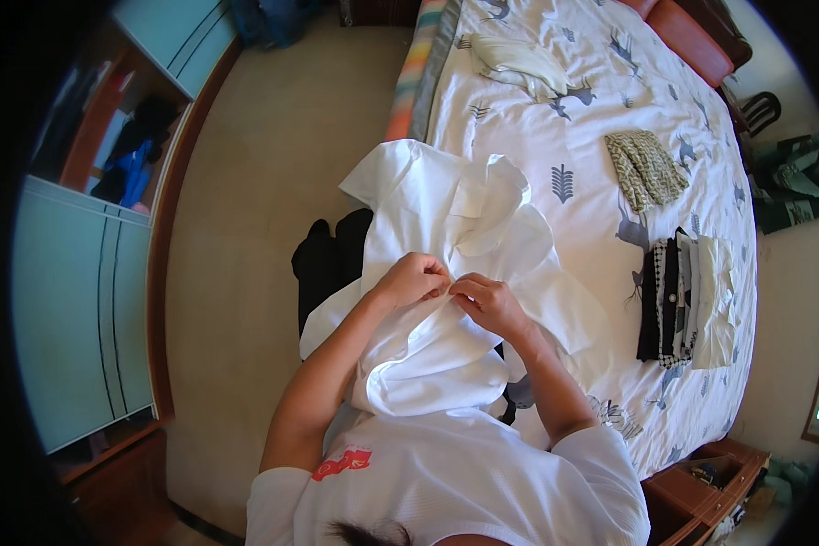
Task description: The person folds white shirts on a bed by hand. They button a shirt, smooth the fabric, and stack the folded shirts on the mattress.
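A white collared shirt (409,205) lies spread over my lap and onto the bed's edge, its collar pointing away from me. My left hand (413,280) pinches the front edge of the shirt with thumb and fingers. Right beside it, my right hand (488,304) grips the same edge, and the fingertips of both hands nearly meet. Whatever small part sits between the fingertips is hidden. Below the hands the lower part of the shirt bunches in loose folds.
The bed (580,252) has a deer-patterned sheet. On it lie a row of folded clothes (682,300), a folded patterned garment (645,170) and a folded pale garment (519,61). A wardrobe (82,293) with an open compartment stands left across the floor (246,205). A wooden nightstand (710,478) is lower right.
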Demonstrator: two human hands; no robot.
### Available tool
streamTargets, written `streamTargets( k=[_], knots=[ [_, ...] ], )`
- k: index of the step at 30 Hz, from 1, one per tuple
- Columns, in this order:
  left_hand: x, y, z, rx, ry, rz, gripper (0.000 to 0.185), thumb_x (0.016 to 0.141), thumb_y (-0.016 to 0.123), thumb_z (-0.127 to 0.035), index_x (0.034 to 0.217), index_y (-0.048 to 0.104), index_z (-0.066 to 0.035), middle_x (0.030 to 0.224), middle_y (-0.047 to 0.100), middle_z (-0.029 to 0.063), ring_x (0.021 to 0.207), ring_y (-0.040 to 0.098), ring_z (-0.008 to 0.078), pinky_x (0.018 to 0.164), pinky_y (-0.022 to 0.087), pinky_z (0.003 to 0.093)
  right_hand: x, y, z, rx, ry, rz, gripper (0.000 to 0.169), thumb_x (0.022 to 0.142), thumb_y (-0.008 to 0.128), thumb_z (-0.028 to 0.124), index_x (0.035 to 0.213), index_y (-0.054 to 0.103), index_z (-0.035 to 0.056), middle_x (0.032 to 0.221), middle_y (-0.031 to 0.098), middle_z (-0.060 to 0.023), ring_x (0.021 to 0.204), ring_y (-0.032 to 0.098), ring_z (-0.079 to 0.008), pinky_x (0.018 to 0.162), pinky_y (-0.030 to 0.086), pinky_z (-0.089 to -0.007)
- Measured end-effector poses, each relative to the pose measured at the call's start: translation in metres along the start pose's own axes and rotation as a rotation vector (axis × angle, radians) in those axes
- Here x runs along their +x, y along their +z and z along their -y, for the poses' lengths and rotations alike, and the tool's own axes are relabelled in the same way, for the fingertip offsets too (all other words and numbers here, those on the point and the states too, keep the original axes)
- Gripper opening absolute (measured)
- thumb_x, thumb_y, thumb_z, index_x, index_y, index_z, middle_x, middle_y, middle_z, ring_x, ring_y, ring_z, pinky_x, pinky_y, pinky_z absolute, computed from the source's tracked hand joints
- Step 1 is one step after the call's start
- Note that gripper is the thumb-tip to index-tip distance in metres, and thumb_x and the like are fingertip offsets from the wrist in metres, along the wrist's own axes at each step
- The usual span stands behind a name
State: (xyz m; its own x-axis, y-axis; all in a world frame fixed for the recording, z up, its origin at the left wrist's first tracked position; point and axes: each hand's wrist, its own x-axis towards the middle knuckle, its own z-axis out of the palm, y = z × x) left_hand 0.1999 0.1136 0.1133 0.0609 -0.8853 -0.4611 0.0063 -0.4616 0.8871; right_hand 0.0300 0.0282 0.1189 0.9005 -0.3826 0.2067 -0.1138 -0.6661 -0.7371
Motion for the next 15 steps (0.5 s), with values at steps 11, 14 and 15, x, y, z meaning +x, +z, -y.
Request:
streamTargets(
  k=[11, 14, 15],
  knots=[
    [0.006, 0.016, 0.006, -0.169, -0.027, -0.066, 0.017, 0.076, 0.061, -0.013, 0.084, 0.060, 0.001, 0.075, 0.060, 0.0042, 0.066, 0.055, 0.0087, 0.059, 0.044, 0.0212, 0.021, -0.027, 0.006, -0.143, -0.115, -0.114, 0.013, 0.073, 0.061, 0.000, 0.085, 0.060, 0.0040, 0.085, 0.061, -0.0080, 0.067, 0.061, -0.0267, 0.057, 0.051, -0.0322],
    [0.016, 0.022, 0.018, 0.063, -0.010, -0.080, 0.014, 0.076, 0.061, -0.010, 0.082, 0.061, 0.002, 0.076, 0.061, 0.0074, 0.066, 0.057, 0.0110, 0.059, 0.045, 0.0221, 0.021, -0.019, -0.004, -0.128, -0.093, -0.010, 0.009, 0.074, 0.060, 0.002, 0.083, 0.059, 0.0040, 0.083, 0.061, -0.0084, 0.067, 0.061, -0.0268, 0.057, 0.050, -0.0331],
    [0.017, 0.022, 0.021, -0.059, 0.002, -0.087, 0.014, 0.076, 0.061, -0.010, 0.082, 0.061, 0.003, 0.076, 0.061, 0.0076, 0.066, 0.057, 0.0112, 0.059, 0.045, 0.0223, 0.021, -0.017, -0.008, -0.129, -0.084, 0.043, 0.008, 0.075, 0.060, 0.003, 0.083, 0.059, 0.0039, 0.082, 0.061, -0.0087, 0.067, 0.061, -0.0271, 0.057, 0.050, -0.0334]
  ],
)
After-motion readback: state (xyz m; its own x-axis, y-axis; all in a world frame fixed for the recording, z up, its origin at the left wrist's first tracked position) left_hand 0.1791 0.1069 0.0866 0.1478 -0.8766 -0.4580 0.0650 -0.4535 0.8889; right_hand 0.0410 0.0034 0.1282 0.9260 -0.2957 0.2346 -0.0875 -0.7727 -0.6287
